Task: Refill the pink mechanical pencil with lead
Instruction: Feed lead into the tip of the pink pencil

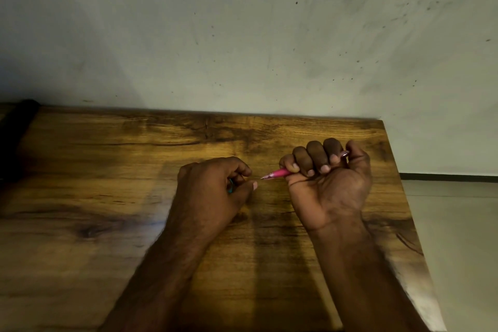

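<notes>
My right hand (pixel 327 178) is closed in a fist around the pink mechanical pencil (pixel 277 173), palm turned toward me. The pencil's pointed tip sticks out to the left, and its cap end shows by my thumb. My left hand (pixel 215 186) is curled just left of the tip, fingers pinched together with a small teal thing (pixel 230 187) tucked inside. A thin dark line between the left fingertips and the pencil tip may be a lead, too fine to tell. A small gap separates the two hands above the wooden table (pixel 107 170).
The table's right edge (pixel 404 197) runs close to my right forearm, with pale floor beyond. A stained grey wall (pixel 242 35) stands behind the table's far edge. A dark object (pixel 16 129) lies at the far left corner.
</notes>
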`<state>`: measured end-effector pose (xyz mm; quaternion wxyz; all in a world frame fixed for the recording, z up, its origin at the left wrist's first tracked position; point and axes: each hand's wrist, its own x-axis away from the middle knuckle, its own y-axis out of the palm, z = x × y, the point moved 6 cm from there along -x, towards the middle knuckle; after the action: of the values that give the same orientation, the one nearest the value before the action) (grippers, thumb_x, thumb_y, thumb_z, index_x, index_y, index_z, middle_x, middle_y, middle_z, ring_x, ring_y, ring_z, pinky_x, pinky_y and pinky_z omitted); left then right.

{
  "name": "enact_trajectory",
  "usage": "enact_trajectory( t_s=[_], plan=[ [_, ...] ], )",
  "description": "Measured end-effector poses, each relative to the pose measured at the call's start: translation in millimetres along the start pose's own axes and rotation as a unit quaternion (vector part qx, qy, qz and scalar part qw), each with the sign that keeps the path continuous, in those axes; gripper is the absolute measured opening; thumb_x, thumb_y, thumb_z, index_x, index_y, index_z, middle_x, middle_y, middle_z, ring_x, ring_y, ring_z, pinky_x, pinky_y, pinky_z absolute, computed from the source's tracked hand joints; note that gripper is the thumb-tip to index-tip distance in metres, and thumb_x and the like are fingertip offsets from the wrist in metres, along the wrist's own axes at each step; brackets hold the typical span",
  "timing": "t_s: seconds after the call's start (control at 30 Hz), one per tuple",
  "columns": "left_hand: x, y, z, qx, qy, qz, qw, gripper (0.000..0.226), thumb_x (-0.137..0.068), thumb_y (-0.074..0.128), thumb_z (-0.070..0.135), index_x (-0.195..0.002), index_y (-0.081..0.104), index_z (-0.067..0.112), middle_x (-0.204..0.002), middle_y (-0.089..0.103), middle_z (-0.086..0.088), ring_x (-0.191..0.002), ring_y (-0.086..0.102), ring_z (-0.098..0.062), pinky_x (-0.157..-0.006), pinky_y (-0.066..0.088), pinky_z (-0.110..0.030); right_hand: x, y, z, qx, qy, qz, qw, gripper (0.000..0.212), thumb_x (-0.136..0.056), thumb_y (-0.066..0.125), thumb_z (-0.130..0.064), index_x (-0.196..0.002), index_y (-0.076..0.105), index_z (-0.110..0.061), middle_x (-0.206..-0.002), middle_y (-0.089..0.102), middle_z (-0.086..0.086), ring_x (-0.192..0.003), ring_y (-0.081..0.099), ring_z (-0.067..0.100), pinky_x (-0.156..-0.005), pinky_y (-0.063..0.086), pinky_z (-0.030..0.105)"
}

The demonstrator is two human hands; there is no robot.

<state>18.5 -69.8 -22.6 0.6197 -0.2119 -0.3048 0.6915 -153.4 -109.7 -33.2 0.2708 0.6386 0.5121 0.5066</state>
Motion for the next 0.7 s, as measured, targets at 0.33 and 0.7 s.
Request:
enact_trajectory(
  t_s=[0.33, 0.7],
  plan=[
    [0.2, -1.0, 0.6, 0.004, 0.001, -0.003, 1.0, 0.017, -0.079, 0.082, 0.043, -0.094, 0.075, 0.04, -0.075, 0.066, 0.025, -0.079, 0.062, 0.005, -0.09, 0.054, -0.05, 0.1, 0.3, -2.2, 0.0, -0.013, 0.005, 1.0, 0.048, -0.1, 0.031, -0.045, -0.06, 0.035, -0.019, -0.052, 0.026, -0.003, -0.052, 0.021, 0.015, -0.057, 0.03, 0.03],
    [0.7, -2.2, 2.7, 0.002, -0.003, -0.006, 1.0, 0.017, -0.08, 0.082, 0.043, -0.095, 0.075, 0.039, -0.077, 0.066, 0.025, -0.082, 0.061, 0.006, -0.092, 0.054, -0.051, 0.0, 0.9, -0.2, -0.006, -0.002, -0.004, 1.0, 0.05, -0.1, 0.032, -0.049, -0.06, 0.036, -0.019, -0.052, 0.027, -0.003, -0.053, 0.022, 0.015, -0.057, 0.03, 0.031]
  ],
)
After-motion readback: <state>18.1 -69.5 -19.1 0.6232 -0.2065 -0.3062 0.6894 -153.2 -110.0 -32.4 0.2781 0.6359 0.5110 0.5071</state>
